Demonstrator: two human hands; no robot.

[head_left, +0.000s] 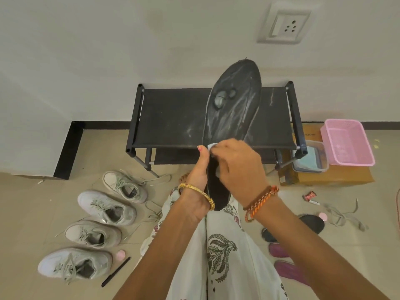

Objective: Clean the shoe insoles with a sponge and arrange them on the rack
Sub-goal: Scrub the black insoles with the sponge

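The insole (231,105) is held up over the person's lap, toe pointing toward the wall, in front of the rack (173,118). Its dark face is streaked with white suds, so it looks wet and probably slippery. It seems thin, light and bendy; held only at the heel, the long toe end would likely flop, so a hold near the middle should steady it. The left hand (198,174) wraps the heel end from the side, thumb up along the edge. The right hand (238,165) curls its fingers over a pale sponge (212,146), pressing it on the insole's middle. Only a corner of the sponge shows. On the floor, 4 sneakers (106,207) stand at left. 1 more dark insole (311,223) lies at right, near a pink basket (348,141).
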